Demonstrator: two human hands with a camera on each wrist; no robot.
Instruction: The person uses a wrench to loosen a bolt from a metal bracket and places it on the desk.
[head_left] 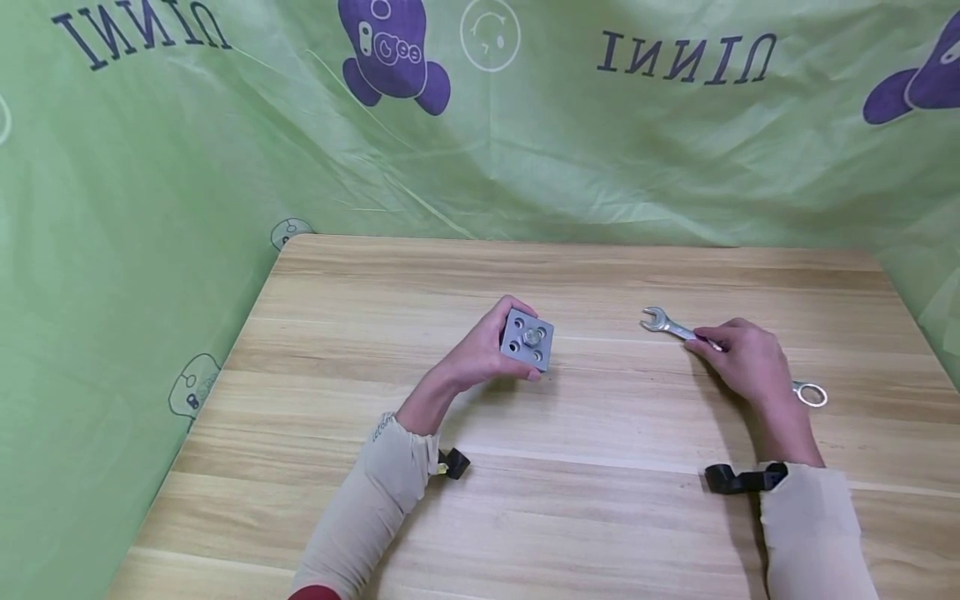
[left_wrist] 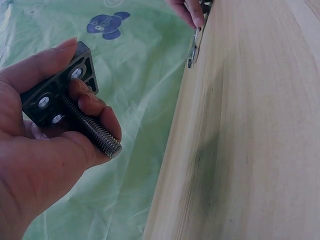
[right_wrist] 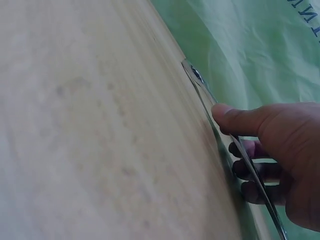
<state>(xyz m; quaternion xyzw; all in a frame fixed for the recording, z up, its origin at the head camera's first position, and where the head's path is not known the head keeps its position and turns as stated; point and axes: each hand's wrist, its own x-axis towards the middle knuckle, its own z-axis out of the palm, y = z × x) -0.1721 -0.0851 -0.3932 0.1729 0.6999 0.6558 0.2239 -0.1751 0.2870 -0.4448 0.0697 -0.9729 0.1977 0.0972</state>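
My left hand [head_left: 483, 346] holds a square grey plate [head_left: 516, 354] by its edges, raised above the table. A bolt passes through the plate's centre, its hex head [head_left: 532, 337] facing up, with holes around it. In the left wrist view, the bolt's threaded shank [left_wrist: 95, 127] sticks out from the ribbed underside, fingers curled beside it. On the right, my right hand [head_left: 746, 358] pinches a silver combination wrench [head_left: 667, 323] by its shaft, thumb on top. The wrench's open end points left and its ring end [head_left: 811, 394] shows past the wrist.
Both hands work over a wood-grain table [head_left: 570, 525]. A green printed sheet [head_left: 555, 167] hangs behind it and along the left side. Dark wrist cameras are strapped at the left cuff [head_left: 453, 463] and the right cuff [head_left: 742, 480].
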